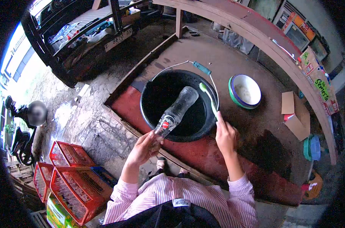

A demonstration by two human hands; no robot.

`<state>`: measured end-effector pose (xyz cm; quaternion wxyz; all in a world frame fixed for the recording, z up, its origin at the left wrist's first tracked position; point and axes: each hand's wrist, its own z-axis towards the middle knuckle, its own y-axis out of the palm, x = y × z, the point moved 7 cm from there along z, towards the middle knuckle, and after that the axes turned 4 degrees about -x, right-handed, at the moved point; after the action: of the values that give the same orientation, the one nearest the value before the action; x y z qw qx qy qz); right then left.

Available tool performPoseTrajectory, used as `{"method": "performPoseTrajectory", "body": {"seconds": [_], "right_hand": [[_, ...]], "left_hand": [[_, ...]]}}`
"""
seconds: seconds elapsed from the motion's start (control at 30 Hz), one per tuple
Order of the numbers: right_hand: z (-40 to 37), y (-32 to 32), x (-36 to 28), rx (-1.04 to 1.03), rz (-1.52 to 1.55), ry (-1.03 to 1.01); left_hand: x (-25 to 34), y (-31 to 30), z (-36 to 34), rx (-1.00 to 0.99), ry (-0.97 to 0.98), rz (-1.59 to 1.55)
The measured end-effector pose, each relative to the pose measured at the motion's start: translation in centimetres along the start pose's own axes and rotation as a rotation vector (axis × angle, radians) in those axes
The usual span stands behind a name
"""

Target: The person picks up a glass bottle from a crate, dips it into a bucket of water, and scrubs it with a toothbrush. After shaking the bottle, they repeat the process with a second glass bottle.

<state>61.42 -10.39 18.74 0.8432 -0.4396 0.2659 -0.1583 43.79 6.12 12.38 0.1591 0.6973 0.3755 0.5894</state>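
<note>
My left hand [143,148] is wrapped round the neck end of a clear glass bottle [183,102]. The bottle has a dark printed label with a red spot, and its base points up and away over a black bucket [196,137]. Closed round the handle of a toothbrush [213,104] is my right hand [226,136], at the bucket's right rim. The brush head, pale green, points away from me, a short distance right of the bottle's base. The bucket has a wire handle with a teal grip [201,68]; its inside is dark, so its contents are hard to make out.
Stacked bowls [255,103], white inside, stand right of the bucket on the brown platform [172,50]. Farther right lie an open cardboard box [301,118] and a blue plastic piece [314,147]. Red crates [74,186] sit at lower left. A vehicle bed [81,41] is behind.
</note>
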Motion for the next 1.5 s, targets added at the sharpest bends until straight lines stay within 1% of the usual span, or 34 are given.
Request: {"method": "performPoseTrajectory", "body": {"seconds": [0.07,0.1,0.13,0.2,0.27,0.3,0.4,0.53,0.6,0.63,0.67,0.73,0.77,0.8,0.87,0.93,1.0,1.03,1.07,1.1,1.13,1.17,1.2,1.27,1.3,1.33,1.37,1.4,1.43,1.47,1.5], "right_hand": [[-1.3,0.1,-1.3,0.031,0.136,-0.039],[-2.2,0.0,-2.8,0.019,0.097,-0.149],[-3.0,-0.4,-4.8,0.012,0.124,-0.299],[-3.6,0.7,-5.3,-0.094,0.005,-0.298],[-2.8,1.4,-1.4,-0.047,-0.035,-0.045],[-1.9,0.2,-1.3,0.006,-0.058,-0.024],[-1.5,-0.9,-0.7,0.124,0.197,-0.010],[-1.6,-0.8,-1.2,0.081,0.228,0.048],[-1.6,-0.3,-0.2,0.089,0.347,0.121],[-1.5,-0.8,-0.5,0.224,0.298,0.067],[-1.5,-0.4,-0.2,0.222,0.298,0.063],[-1.2,2.0,1.6,0.033,0.960,0.445],[-0.8,2.8,1.3,-0.071,1.163,0.567],[0.3,3.4,0.7,-0.094,1.158,0.620],[3.2,4.1,-1.5,-0.292,0.952,0.484],[4.9,5.5,-2.8,-0.470,0.836,0.521],[5.9,7.2,-4.1,-0.666,1.053,0.494],[6.4,7.3,-4.7,-0.725,1.104,0.485],[7.3,6.8,-5.6,-0.795,0.957,0.314],[7.9,6.6,-5.7,-0.791,0.873,0.260],[8.4,6.4,-5.6,-0.785,0.791,0.206],[8.7,7.1,-5.4,-0.850,0.907,0.204],[9.5,7.1,-5.1,-0.808,0.783,0.072],[10.0,7.7,-4.3,-0.867,0.774,0.021],[10.5,7.4,-4.1,-0.813,0.756,-0.059],[10.9,7.0,-4.1,-0.757,0.740,-0.136],[11.1,6.6,-4.6,-0.822,0.731,-0.158],[11.7,6.4,-4.8,-0.823,0.729,-0.161],[12.0,6.3,-5.3,-0.854,0.674,-0.217],[12.2,6.4,-5.9,-0.883,0.617,-0.274],[12.4,6.4,-6.7,-0.858,0.619,-0.347]], "left_hand": [[0.2,0.2,0.1,-0.005,-0.006,-0.027],[0.2,0.2,0.2,-0.005,-0.007,-0.029],[0.1,0.1,0.3,0.012,-0.018,-0.030],[0.2,-0.2,0.4,0.037,-0.030,-0.031],[0.3,-0.7,0.4,0.100,-0.042,0.055],[0.4,-0.5,0.7,0.071,-0.007,0.042],[0.4,-0.9,0.7,0.098,-0.013,0.032],[0.4,-0.6,0.8,0.073,-0.030,-0.043],[0.3,-0.7,0.8,0.060,-0.004,0.003],[0.4,-0.6,0.9,0.047,0.022,0.048],[0.4,-0.6,0.9,0.049,0.025,0.046],[0.2,0.1,1.1,0.004,0.024,-0.008],[0.2,0.7,1.2,0.018,0.029,-0.076],[-0.4,1.1,1.6,0.000,0.034,-0.194],[-0.2,3.6,2.4,0.003,0.084,-0.179],[-1.1,5.4,3.6,-0.019,0.177,-0.158],[-1.4,6.1,4.5,0.011,0.212,-0.025],[-1.8,6.4,4.9,-0.016,0.222,-0.014],[-2.2,6.7,5.3,-0.043,0.232,-0.005],[-2.1,7.2,5.4,-0.025,0.210,0.045],[-2.6,6.9,6.1,-0.063,0.228,0.008],[-2.8,6.7,6.5,-0.117,0.229,0.089],[-2.7,6.8,6.6,-0.171,0.230,0.170],[0.1,6.1,5.1,-0.099,0.271,0.179],[2.0,4.5,4.6,-0.017,0.418,0.290],[4.0,2.6,4.0,0.076,0.524,0.349],[5.9,0.6,3.5,0.188,0.593,0.295],[7.6,-1.1,3.0,0.278,0.633,0.296],[8.8,-2.1,2.8,0.283,0.626,0.301],[9.4,-2.6,2.9,0.216,0.537,0.301],[10.1,-2.1,2.7,0.157,0.577,0.388]]}}
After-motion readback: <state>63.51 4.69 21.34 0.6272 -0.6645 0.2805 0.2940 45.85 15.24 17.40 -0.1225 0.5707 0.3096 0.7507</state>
